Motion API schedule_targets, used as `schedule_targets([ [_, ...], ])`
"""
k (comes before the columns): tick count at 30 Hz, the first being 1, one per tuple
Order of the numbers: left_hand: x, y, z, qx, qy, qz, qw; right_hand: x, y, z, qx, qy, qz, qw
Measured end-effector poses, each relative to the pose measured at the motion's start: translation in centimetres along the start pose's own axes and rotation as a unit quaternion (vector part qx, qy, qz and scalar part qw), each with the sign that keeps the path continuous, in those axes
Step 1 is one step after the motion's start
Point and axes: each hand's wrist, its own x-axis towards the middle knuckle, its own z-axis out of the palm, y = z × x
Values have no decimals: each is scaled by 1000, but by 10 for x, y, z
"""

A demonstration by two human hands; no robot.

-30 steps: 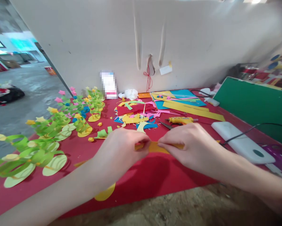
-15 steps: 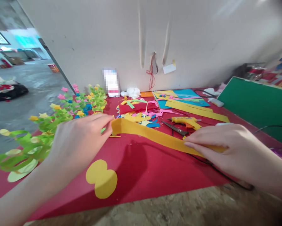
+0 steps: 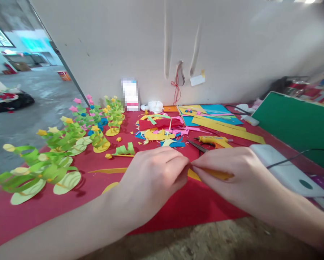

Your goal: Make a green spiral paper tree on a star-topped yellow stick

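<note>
A yellow paper strip (image 3: 193,174) runs between my two hands above the red table (image 3: 199,206). My left hand (image 3: 159,180) is closed in a pinch on it, and its free tail sticks out leftward behind the hand. Close by, fingertips almost touching, my right hand (image 3: 232,177) pinches the same strip, with more of it tucked under the fingers. Below the left wrist peeks a yellow paper cutout (image 3: 110,187), mostly covered by the forearm. Scissors (image 3: 197,146) and a yellow glue gun (image 3: 213,139) lie just beyond the right hand.
Several green curled-paper plants (image 3: 67,180) on round bases line the left side. Colourful paper scraps (image 3: 162,133) are heaped at the back, beside yellow strips (image 3: 232,130). A white box (image 3: 286,169) with a cable and a green board (image 3: 297,126) stand at right.
My left hand has moved right along the strip to beside my right hand. The stretch of strip between them is now short, and the left forearm covers most of the yellow cutout.
</note>
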Motion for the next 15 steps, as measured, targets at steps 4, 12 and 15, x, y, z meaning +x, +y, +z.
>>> schedule_targets([
  [4, -9, -15, -15, 92, -16, -64, 994, -8, 3, -6, -3, 35, 2, 999],
  [12, -44, -65, -44, 265, -5, -153, 952, -38, 36, -19, -29, 58, 23, 998],
  [15, -44, -72, -48, 339, 23, -186, 922, -42, 44, -23, -51, 87, 28, 994],
])
